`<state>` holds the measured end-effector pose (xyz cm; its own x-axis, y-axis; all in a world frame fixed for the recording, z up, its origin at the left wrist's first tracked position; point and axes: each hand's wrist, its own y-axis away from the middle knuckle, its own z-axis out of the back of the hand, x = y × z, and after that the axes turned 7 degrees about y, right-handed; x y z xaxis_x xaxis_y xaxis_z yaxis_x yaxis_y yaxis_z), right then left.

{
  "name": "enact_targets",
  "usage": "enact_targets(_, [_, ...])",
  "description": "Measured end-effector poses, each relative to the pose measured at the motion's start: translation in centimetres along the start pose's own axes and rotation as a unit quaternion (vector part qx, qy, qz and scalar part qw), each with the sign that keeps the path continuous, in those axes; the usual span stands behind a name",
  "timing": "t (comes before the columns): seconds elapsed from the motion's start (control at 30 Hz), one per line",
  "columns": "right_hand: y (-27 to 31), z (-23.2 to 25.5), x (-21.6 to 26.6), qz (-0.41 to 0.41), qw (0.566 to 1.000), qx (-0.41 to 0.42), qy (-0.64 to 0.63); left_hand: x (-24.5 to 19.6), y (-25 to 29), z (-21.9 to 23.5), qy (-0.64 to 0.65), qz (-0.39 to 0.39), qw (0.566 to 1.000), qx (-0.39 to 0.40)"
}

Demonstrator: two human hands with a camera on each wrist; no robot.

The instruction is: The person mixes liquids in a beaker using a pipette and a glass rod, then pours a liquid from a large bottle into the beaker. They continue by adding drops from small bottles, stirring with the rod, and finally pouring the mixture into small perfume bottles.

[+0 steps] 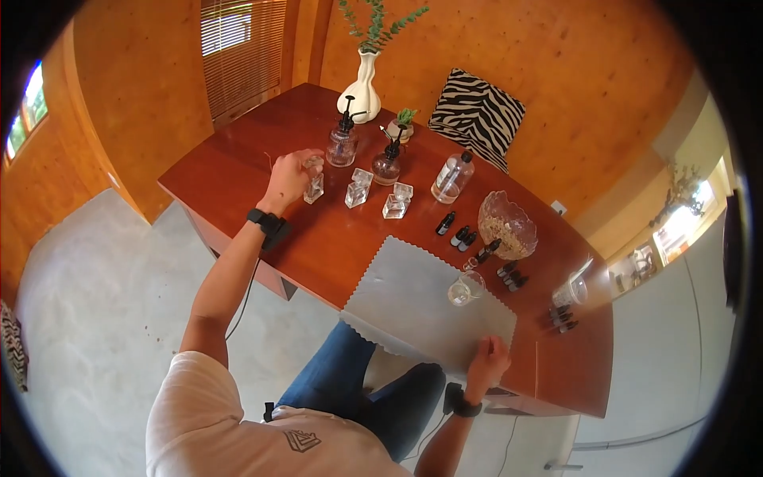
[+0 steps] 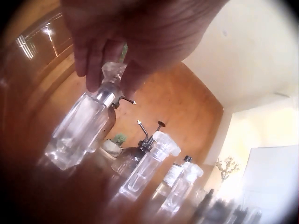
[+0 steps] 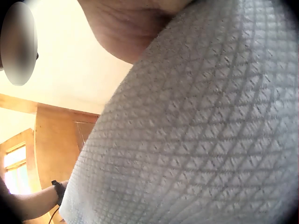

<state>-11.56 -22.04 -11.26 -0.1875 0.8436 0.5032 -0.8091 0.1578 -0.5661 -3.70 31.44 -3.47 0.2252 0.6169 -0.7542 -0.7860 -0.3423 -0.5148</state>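
Note:
My left hand (image 1: pixel 291 178) grips a clear glass perfume bottle (image 1: pixel 315 188) by its top, at the left end of a row of three. In the left wrist view the fingers and thumb are round the faceted stopper (image 2: pixel 113 70), above a silver neck. Two matching perfume bottles (image 1: pixel 358 193) (image 1: pixel 396 205) stand to its right with their stoppers on. My right hand (image 1: pixel 487 367) rests loosely curled at the near right corner of a grey scalloped mat (image 1: pixel 405 298), with nothing seen in its fingers. The mat's quilted surface fills most of the right wrist view.
Behind the row stand two pump bottles (image 1: pixel 342 149) (image 1: pixel 386 168), a small potted plant (image 1: pixel 401 127) and a white vase (image 1: pixel 362 95). A labelled bottle (image 1: pixel 452 181), a glass bowl (image 1: pixel 509 222), several dark vials (image 1: pixel 461 238) and a glass beaker (image 1: pixel 466 288) are rightward on the table.

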Motion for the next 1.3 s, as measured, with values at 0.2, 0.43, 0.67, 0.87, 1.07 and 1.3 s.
enact_targets(0.2, [-0.1,-0.5,-0.1,0.012,1.0,-0.012,0.018,-2.3,-0.1,2.5,0.06,-0.006,0.991,-0.118])
enact_targets(0.43, [0.0,-0.4,-0.6,0.012,0.999,0.001,0.032,3.4,1.8,7.3,-0.141,0.085,0.983,-0.076])
enact_targets(0.67, [0.0,-0.6,-0.4,0.018,1.0,-0.01,0.022,7.0,4.2,8.0,-0.168,0.086,0.982,0.018])
enact_targets(0.87, [1.2,0.6,0.3,-0.102,0.969,-0.053,-0.218,0.1,4.3,2.9,-0.035,0.025,0.999,-0.008])
enact_targets(1.07, [2.4,3.1,7.6,-0.116,0.927,0.133,-0.331,3.1,2.8,-1.2,0.298,0.176,0.932,0.105])
enact_targets(1.3, [-3.1,-2.5,19.2,0.12,0.815,0.378,-0.423,5.3,3.9,-1.6,0.291,0.161,0.931,0.152])
